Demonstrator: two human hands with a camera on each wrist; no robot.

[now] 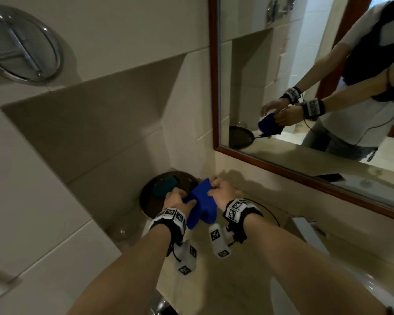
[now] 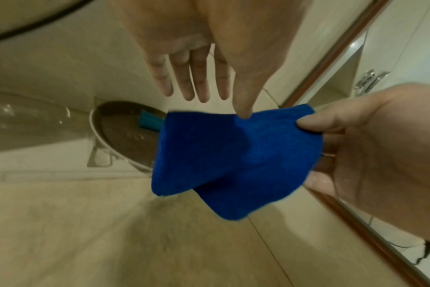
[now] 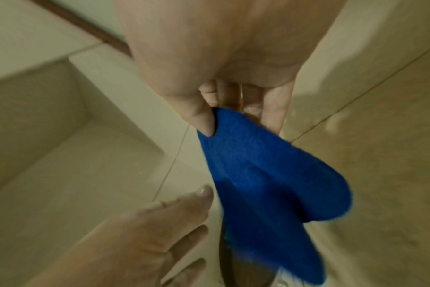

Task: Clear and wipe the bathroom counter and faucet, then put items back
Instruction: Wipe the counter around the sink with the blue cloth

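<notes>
A folded blue cloth (image 1: 203, 205) hangs above the beige counter (image 1: 214, 283). My right hand (image 1: 223, 192) pinches its top corner between thumb and fingers, as the right wrist view shows for the right hand (image 3: 233, 104) and cloth (image 3: 263, 174). My left hand (image 1: 180, 197) is beside the cloth with its fingers straight and spread. In the left wrist view only the thumb of the left hand (image 2: 222, 91) touches the upper edge of the cloth (image 2: 228, 155). Behind the cloth lies a round dark tray (image 1: 149, 201) holding a teal item (image 1: 164, 187).
A wood-framed mirror (image 1: 282, 168) runs along the right wall and reflects me. A clear glass (image 1: 122, 230) stands left of the tray in the tiled niche. A white basin rim (image 1: 280, 298) and chrome faucet (image 1: 162, 305) are at the bottom. A chrome ring holder (image 1: 25, 48) hangs at the upper left.
</notes>
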